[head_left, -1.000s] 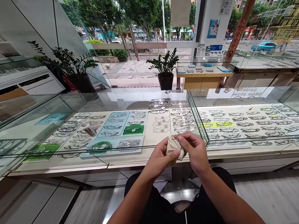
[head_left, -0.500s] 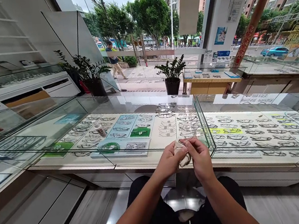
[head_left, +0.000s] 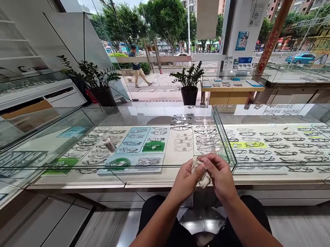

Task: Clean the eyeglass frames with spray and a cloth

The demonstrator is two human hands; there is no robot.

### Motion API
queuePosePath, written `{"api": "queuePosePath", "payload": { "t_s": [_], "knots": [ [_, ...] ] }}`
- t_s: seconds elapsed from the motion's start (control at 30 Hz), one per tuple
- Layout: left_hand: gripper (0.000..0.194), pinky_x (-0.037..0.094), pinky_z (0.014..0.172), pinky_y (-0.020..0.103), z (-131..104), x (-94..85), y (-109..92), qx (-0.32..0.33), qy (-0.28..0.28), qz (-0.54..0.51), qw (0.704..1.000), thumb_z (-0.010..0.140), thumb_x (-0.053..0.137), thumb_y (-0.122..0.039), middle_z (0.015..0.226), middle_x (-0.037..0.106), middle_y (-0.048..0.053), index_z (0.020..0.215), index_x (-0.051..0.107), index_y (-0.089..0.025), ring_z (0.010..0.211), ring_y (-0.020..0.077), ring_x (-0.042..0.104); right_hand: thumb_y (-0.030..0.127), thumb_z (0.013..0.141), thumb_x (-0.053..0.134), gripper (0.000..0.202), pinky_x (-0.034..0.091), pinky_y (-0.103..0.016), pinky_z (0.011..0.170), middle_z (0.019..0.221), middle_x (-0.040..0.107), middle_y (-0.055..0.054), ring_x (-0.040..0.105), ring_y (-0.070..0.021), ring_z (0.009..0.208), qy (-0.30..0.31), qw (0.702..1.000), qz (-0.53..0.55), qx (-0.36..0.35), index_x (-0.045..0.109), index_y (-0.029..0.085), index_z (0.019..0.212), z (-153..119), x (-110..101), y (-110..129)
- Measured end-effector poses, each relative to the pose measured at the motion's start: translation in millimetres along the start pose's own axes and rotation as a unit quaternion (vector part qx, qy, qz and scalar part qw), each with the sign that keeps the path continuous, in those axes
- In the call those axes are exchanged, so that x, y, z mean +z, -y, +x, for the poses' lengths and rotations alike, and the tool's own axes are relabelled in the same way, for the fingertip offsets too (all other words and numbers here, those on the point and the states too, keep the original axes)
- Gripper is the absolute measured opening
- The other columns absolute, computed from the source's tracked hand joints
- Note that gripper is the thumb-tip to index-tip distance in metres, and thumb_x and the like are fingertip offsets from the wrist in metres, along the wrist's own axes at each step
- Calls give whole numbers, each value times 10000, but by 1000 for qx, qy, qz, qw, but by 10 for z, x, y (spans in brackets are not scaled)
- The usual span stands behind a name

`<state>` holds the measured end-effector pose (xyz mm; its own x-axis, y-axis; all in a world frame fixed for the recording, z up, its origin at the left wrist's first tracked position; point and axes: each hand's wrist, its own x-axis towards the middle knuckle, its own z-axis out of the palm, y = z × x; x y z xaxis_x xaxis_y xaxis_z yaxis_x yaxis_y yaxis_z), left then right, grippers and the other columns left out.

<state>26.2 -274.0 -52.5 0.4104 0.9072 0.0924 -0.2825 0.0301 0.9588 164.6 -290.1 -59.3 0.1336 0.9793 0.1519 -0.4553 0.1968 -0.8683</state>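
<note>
My left hand [head_left: 188, 178] is closed on a cream cloth [head_left: 203, 180] just past the front edge of the glass display case [head_left: 124, 184]. Close beside it, my right hand [head_left: 220, 173] pinches a thin frame, perhaps of glasses, whose ends show faintly above the fingers. The cloth lies bunched between both hands and hides most of that frame. A small white bottle [head_left: 108, 144] stands on the case to the left. Beneath the glass lie rows of eyeglasses [head_left: 181, 127].
Green boxes [head_left: 154, 146] lie in the case. Two potted plants [head_left: 189, 84] stand beyond it near the window. A wooden table [head_left: 231, 94] with glasses is behind at the right. Outside, a person [head_left: 137, 66] walks past.
The person outside has walked to the right. The cloth has shifted slightly between my hands, its lower end now bunched differently. My hands stay nearly in place.
</note>
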Motion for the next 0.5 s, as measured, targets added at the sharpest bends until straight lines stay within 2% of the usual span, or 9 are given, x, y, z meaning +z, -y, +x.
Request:
{"api": "queuePosePath", "payload": {
  "t_s": [0.07, 0.13, 0.3, 0.4, 0.5],
  "knots": [
    [564, 395, 598, 230, 31, 49, 7, 10, -27, 12, 1000, 897, 703, -653, 732, 589, 19, 1071, 751, -119, 631, 115, 467, 380, 851, 860, 170, 578, -336, 913, 953, 792, -39, 736, -201, 936, 4, 1000, 1, -6, 781, 233, 888, 3, 1, -1],
    [573, 416, 613, 239, 38, 42, -32, 11, -21, 34, 999, 926, 651, -671, 722, 598, 34, 1013, 767, -117, 647, 129, 488, 384, 854, 857, 173, 582, -328, 885, 957, 791, -38, 730, -190, 893, 4, 1000, 5, -4, 777, 233, 888, 12, -17, 26],
    [521, 469, 696, 245, -32, -66, -83, -14, 45, 12, 999, 869, 783, -568, 842, 661, 54, 1163, 742, -141, 741, 147, 567, 404, 860, 850, 194, 585, -353, 889, 966, 791, -47, 730, -205, 903, -8, 1000, 1, 0, 768, 228, 873, 6, -32, 59],
    [579, 445, 664, 226, -38, -27, 3, -8, 6, -29, 1000, 801, 859, -532, 849, 650, 34, 1207, 714, -147, 703, 122, 542, 392, 876, 839, 170, 572, -349, 927, 971, 789, -43, 730, -207, 952, -1, 1000, -16, -18, 776, 234, 891, -21, 16, 10],
    [549, 451, 664, 238, -7, 40, 38, 1, -48, -42, 998, 842, 789, -607, 835, 661, 44, 1127, 737, -141, 712, 137, 550, 385, 891, 824, 151, 567, -344, 926, 967, 789, -38, 730, -205, 953, 18, 999, -15, -24, 778, 242, 905, -22, 38, -10]
  ]
}}
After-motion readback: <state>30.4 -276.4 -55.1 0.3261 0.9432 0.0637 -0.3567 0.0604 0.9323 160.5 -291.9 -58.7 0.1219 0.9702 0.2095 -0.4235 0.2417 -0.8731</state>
